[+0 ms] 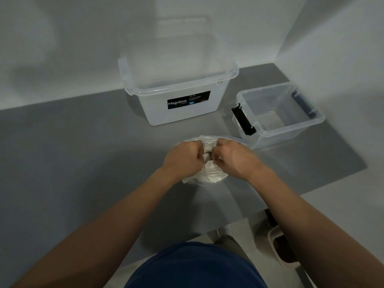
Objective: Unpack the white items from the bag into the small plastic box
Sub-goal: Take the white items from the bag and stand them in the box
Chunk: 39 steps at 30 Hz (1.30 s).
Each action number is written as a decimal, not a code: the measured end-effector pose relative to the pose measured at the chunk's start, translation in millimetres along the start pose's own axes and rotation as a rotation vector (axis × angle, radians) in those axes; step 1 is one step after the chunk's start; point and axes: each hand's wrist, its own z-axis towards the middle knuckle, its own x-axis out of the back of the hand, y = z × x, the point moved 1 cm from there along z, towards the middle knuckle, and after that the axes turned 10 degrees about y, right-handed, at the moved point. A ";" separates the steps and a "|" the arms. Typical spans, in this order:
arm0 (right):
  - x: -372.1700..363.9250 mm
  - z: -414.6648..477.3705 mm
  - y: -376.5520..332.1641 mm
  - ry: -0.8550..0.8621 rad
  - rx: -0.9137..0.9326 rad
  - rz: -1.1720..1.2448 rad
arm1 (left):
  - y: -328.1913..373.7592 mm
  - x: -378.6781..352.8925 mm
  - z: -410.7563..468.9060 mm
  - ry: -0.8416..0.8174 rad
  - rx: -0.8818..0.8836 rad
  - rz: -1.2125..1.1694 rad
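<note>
At centre frame the left grip and right grip sit side by side with fingers curled. Each pinches the top of the clear bag, which lies under them on the grey desk. The white items inside it show between the knuckles. Just beyond, right of centre, the open-topped small box stands just beside the bag. Farther back, at upper centre, stands a lidded Megabox bin.

Grey table. Clear bag w/ blue zip strip; white items inside. At 12 o'clock, big box: milky translucent, black label w/ white lettering, blue patch. At 2 o'clock, small plastic box: clear, black latch, navy latch. Navy shirt.
</note>
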 end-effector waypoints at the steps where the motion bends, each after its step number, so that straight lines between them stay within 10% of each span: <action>1: 0.8 0.0 0.7 0.015 -0.007 0.029 | -0.3 3.3 0.6 0.001 0.007 -0.031; 12: 3.8 -0.5 9.0 0.197 -0.211 0.423 | -0.6 30.3 6.9 0.151 0.034 -0.239; 20: 9.2 -2.2 8.8 0.265 -0.283 0.560 | 8.4 33.2 4.4 -0.042 0.241 -0.765; 39: 120.7 -19.7 92.7 0.646 -0.344 0.776 | 74.5 75.3 46.8 0.284 0.052 -0.633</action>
